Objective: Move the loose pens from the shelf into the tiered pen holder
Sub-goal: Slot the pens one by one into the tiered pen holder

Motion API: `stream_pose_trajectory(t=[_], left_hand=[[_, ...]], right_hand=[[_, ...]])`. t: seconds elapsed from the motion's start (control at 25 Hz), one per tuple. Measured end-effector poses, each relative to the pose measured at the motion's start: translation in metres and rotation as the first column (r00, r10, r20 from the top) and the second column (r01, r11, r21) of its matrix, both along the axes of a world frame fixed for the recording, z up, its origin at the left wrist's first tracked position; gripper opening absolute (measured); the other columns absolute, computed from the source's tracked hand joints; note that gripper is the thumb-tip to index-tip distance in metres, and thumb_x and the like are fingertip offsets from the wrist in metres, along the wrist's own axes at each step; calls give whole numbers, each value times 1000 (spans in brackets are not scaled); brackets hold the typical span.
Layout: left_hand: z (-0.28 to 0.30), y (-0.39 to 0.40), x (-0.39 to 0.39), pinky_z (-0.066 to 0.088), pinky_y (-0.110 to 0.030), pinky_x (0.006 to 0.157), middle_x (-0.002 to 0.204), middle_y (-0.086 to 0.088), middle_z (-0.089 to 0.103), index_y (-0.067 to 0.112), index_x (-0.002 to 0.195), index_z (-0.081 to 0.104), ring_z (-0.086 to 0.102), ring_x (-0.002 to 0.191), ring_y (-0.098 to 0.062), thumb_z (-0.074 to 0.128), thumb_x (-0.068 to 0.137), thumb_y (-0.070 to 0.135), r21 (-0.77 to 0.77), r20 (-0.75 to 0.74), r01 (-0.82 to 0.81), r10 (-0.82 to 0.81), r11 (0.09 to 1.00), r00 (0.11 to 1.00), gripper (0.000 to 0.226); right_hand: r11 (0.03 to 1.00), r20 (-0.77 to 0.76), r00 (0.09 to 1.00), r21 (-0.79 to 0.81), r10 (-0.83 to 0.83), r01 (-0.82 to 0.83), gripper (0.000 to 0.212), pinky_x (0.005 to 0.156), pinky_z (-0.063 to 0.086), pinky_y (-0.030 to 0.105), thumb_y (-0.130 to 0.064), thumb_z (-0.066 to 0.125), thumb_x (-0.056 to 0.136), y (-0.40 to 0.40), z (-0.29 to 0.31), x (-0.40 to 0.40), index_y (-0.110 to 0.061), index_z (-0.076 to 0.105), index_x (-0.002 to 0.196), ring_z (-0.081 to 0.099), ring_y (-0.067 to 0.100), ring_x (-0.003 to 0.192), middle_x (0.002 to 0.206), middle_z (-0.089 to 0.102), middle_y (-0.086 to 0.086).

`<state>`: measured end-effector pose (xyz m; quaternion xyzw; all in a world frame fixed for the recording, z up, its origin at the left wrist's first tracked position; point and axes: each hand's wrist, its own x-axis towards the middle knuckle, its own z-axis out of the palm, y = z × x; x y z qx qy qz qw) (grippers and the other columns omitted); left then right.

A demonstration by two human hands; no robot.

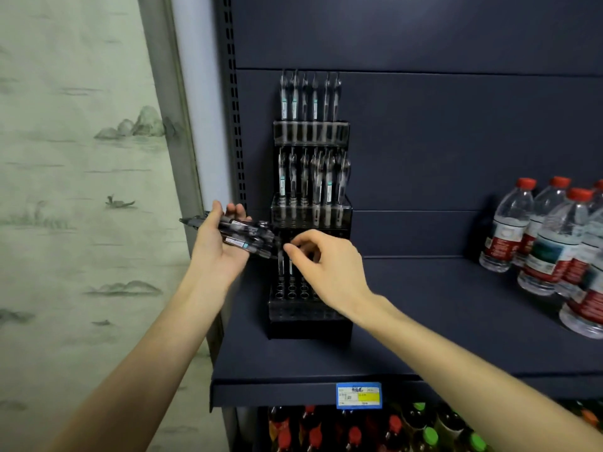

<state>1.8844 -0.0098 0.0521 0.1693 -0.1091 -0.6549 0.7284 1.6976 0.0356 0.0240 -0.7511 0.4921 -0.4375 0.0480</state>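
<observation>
- Shelf point(424, 321): dark blue board with a dark back panel; right end runs out of frame.
- Water bottles point(535, 230): red caps, clustered at the shelf's right side; count unclear, the rightmost are cut off.
- Tiered pen holder point(310, 327): black, 3 tiers, standing at the shelf's left end. Upper 2 tiers carry upright pens; bottom tier shows mostly open holes, partly hidden behind the right hand.
- Left hand point(218, 252): palm up, just left of the holder, grip wrapped round a bundle of loose pens point(248, 236) lying crosswise. Pen count not readable.
- Right hand point(323, 265): in front of the lowest tier, fingertips pinched on the top of 1 upright pen point(281, 265); lower end blurred.
- Price tag point(359, 395): blue and yellow, on the shelf edge; print illegible.
</observation>
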Motion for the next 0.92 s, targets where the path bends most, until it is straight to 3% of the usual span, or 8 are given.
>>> stream_pose_trajectory(t=[0.08, 0.16, 0.32, 0.4, 0.56, 0.68, 0.84, 0.92], left_hand=[[-5, 2, -1, 50, -30, 89, 71, 7, 65, 15, 83, 60, 66, 75, -8, 59, 105, 27, 8, 9, -2, 2, 1000, 1000, 25], [-5, 2, -3, 49, -29, 90, 70, 9, 64, 16, 82, 60, 65, 73, -7, 60, 105, 26, 14, 33, -13, 13, 1000, 999, 25], [-5, -1, 1, 48, -26, 88, 67, 10, 63, 17, 80, 60, 64, 69, -5, 63, 104, 23, 20, 41, -45, 45, 999, 998, 24], [-6, -2, 1, 49, -26, 88, 66, 9, 62, 17, 80, 60, 63, 68, -5, 64, 103, 24, 32, 50, -45, 43, 998, 998, 25], [-8, -2, 3, 49, -27, 90, 66, 9, 62, 17, 79, 60, 63, 67, -6, 66, 101, 25, 42, 44, -29, 27, 999, 999, 24], [-6, 0, 0, 50, -29, 90, 65, 8, 62, 16, 80, 60, 62, 65, -6, 67, 101, 26, 27, 54, -14, 13, 1000, 998, 24], [-4, -5, 2, 51, -26, 70, 58, 6, 54, 17, 74, 54, 54, 53, -8, 62, 104, 29, 34, 47, 0, -2, 999, 999, 33], [-5, -10, 0, 48, -24, 61, 56, 7, 50, 19, 73, 50, 50, 50, -8, 61, 105, 32, 74, 74, -18, 12, 997, 997, 36]], right_hand=[[997, 63, 997, 53, 48, -52, 22, 65, 49, 23, -49, 65, 95, 0, -10, 5, -32, 74, 105, 62, 1, 68, 78, 71, -18], [985, 170, 979, 109, 111, -131, 18, 71, 55, 30, -40, 66, 96, -1, -15, 11, -29, 77, 105, 67, 4, 71, 79, 74, -17], [936, 458, 868, 180, 192, -302, 24, 79, 58, 36, -31, 71, 94, -3, -17, 20, -21, 77, 115, 73, 19, 79, 78, 77, -10], [941, 468, 862, 161, 194, -299, 21, 80, 58, 30, -28, 76, 92, -5, -13, 21, -18, 79, 110, 75, 18, 82, 78, 78, -5], [941, 470, 865, 178, 176, -288, 9, 67, 53, 22, -18, 76, 91, -11, -9, 19, -17, 82, 98, 71, 17, 71, 79, 78, -5], [945, 461, 874, 190, 154, -267, 18, 69, 49, 15, -18, 78, 90, -9, -14, 18, -15, 81, 107, 58, -1, 65, 76, 73, -11], [956, 488, 865, 179, 118, -232, 12, 62, 52, 24, -21, 74, 94, -1, -16, 9, -20, 82, 103, 59, 2, 61, 76, 76, -2], [953, 533, 838, 180, 114, -244, 13, 59, 49, 18, -19, 73, 94, 2, -16, 6, -18, 82, 103, 60, 3, 59, 81, 78, -2]])
